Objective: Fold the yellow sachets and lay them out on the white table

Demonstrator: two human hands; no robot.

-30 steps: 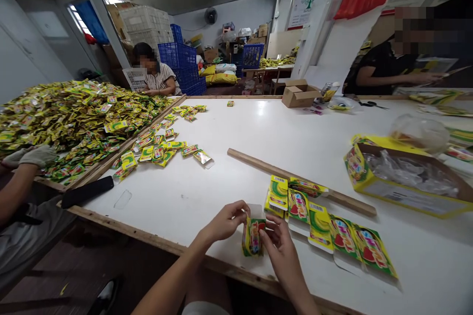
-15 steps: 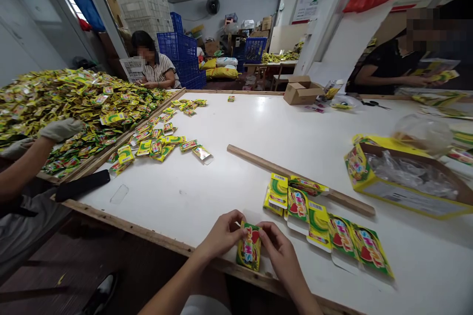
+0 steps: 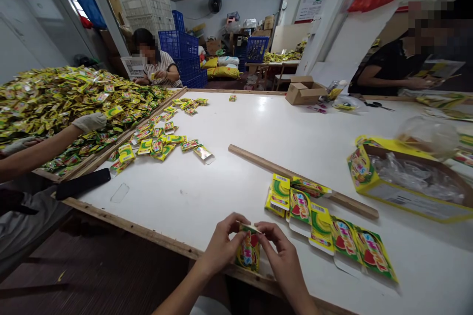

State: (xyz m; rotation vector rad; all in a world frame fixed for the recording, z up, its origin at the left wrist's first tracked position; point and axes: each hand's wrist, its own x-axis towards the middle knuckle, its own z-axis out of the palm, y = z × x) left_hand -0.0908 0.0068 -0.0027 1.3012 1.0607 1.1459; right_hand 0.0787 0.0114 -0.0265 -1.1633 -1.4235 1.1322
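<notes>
A small green and yellow candy box (image 3: 248,252) with a watermelon print stands at the table's near edge, held between both hands. My left hand (image 3: 226,241) grips its left side, thumb on the printed face. My right hand (image 3: 278,248) pinches the upper right corner, fingers by the top flap. The flap looks folded over at the top, though the fingers partly hide it. To the right lies a row of similar flat boxes (image 3: 345,238), some with white flaps sticking out. One more box (image 3: 310,187) leans on a wooden strip (image 3: 266,162).
At left is a big heap of small packets (image 3: 66,93) behind a wooden rail, with a co-worker's gloved hand (image 3: 90,122) over it. Loose boxes (image 3: 157,145) lie beside the rail, near a black phone (image 3: 83,184). An open display carton (image 3: 406,187) holds clear plastic at right.
The top flap of the held box now shows folded over under my fingers; both hands stay on the box. The co-worker's gloved hand at left has moved right over the heap.
</notes>
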